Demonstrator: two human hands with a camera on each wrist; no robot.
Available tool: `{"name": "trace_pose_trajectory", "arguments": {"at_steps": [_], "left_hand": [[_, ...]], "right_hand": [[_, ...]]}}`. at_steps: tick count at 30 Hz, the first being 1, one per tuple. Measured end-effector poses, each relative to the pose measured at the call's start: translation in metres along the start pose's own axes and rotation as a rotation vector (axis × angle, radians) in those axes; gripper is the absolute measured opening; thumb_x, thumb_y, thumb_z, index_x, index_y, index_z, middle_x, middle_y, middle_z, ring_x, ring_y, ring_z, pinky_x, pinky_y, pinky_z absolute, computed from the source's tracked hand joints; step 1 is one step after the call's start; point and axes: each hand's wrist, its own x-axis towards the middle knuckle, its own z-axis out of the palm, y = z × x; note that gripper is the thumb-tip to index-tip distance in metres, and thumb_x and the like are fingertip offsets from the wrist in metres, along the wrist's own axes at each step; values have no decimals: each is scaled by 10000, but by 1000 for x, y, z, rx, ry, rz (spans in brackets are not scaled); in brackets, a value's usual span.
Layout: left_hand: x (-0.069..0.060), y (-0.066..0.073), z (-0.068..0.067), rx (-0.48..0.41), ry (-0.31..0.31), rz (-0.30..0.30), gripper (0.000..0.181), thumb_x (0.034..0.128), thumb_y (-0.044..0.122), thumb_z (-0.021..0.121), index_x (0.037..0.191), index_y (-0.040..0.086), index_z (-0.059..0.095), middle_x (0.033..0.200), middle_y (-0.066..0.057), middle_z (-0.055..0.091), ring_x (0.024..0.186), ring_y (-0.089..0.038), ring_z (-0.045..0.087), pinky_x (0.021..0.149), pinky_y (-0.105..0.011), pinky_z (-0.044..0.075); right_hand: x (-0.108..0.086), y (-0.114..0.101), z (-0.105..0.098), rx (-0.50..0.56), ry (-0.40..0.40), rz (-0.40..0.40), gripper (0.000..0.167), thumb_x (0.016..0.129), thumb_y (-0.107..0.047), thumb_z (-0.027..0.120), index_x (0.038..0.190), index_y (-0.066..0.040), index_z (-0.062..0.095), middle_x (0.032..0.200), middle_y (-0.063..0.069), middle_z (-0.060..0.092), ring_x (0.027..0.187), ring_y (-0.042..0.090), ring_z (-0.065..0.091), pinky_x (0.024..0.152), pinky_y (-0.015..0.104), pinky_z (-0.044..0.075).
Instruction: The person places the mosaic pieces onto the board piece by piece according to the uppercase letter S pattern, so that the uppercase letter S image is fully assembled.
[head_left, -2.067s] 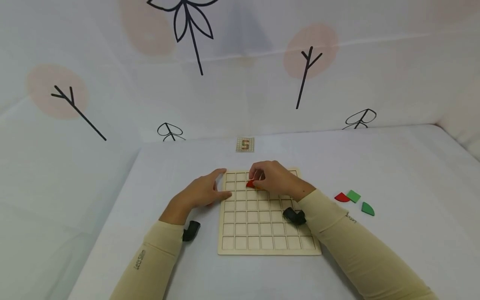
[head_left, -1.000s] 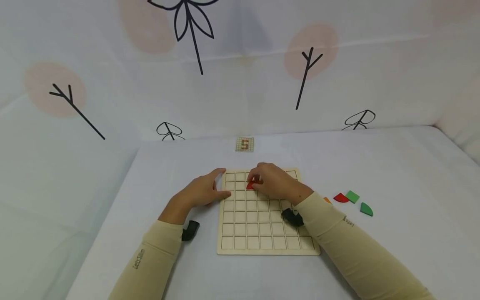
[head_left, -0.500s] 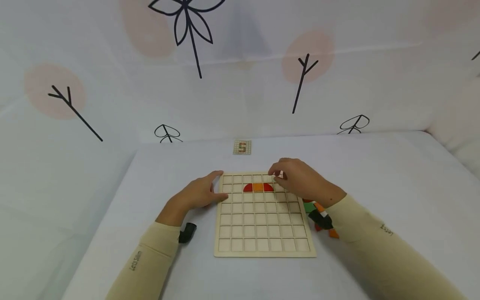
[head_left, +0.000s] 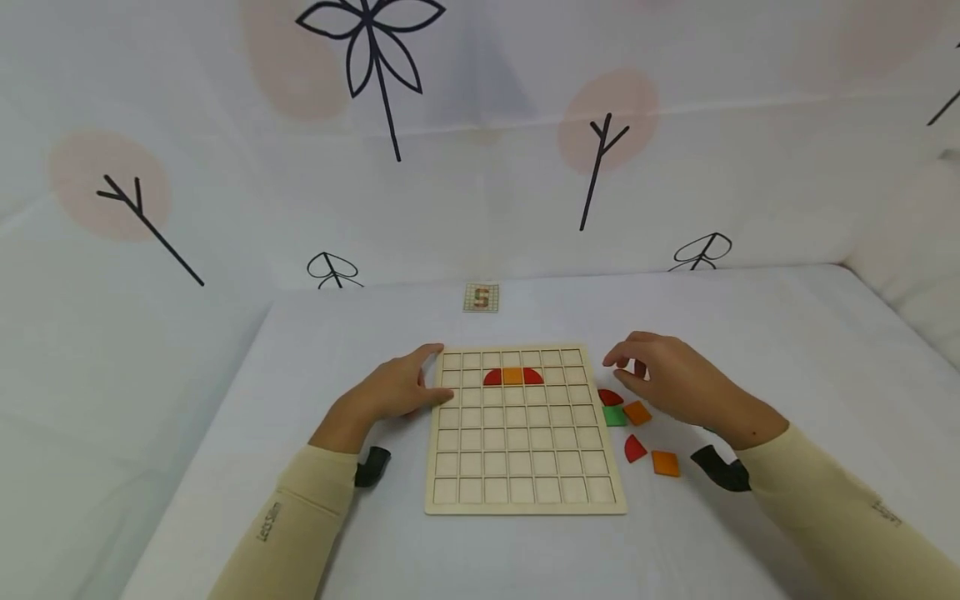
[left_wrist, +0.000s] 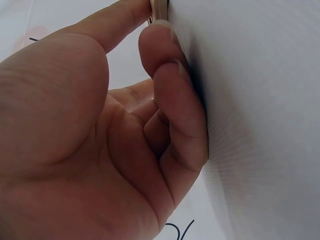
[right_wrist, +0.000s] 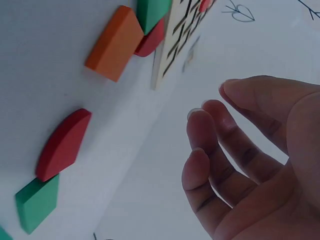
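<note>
A pale wooden grid board (head_left: 519,439) lies on the white table. In its second row from the top sit an orange square (head_left: 513,376) and a red quarter-circle piece on each side of it. My left hand (head_left: 382,396) rests at the board's left side, thumb straight on the edge and index finger at the top corner; its other fingers curl on the table in the left wrist view. My right hand (head_left: 671,379) hovers right of the board with loosely bent fingers, holding nothing. Loose red, green and orange pieces lie below it, including an orange square (head_left: 665,463).
A small card (head_left: 481,297) showing a red and green S on a grid lies behind the board. In the right wrist view, a green piece (right_wrist: 37,204) touches a red quarter circle (right_wrist: 64,145). A patterned white cloth (head_left: 480,192) hangs at the back.
The right hand has let go of the red quarter circle on the board and moved right, off the board, uncovering the row and the loose pieces. The left hand stays at the board's edge.
</note>
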Motion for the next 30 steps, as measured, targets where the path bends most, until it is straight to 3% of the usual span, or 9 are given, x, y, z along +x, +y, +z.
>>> {"name": "trace_pose_trajectory", "arguments": {"at_steps": [6,13,22,30], "left_hand": [[-2,1,-1,0,-3,-2,849,881,471,737,1573,286,281,743,-29,610,577,-142,541,596,-290,399],[-1,0,-1,5,-1,-2,842,883,472,734,1570,291,284,765,-30,612,582,-144,551,604,-294,401],[0,-1,0,8,-7,-6,841,880,475,739,1567,297,289,798,-34,608,602,-151,554,605,-299,404],[1,-2,-1,-2,-12,-2,847,882,487,732,1571,297,279,782,-32,608,578,-144,543,595,-295,402]], "right_hand": [[-16,9,1,-14,16,11,183,875,-73,750,1054,-109,751,960,-24,670,819,134,559,598,204,477],[-28,12,12,46,-21,28,184,873,-85,758,1044,-150,759,913,-78,644,790,112,522,611,189,471],[-31,8,27,74,-81,10,172,876,-110,752,1039,-163,759,961,-86,645,787,67,536,662,200,488],[-30,7,28,78,-95,-24,207,858,-110,782,1063,-124,756,984,-59,639,757,39,539,655,186,503]]}}
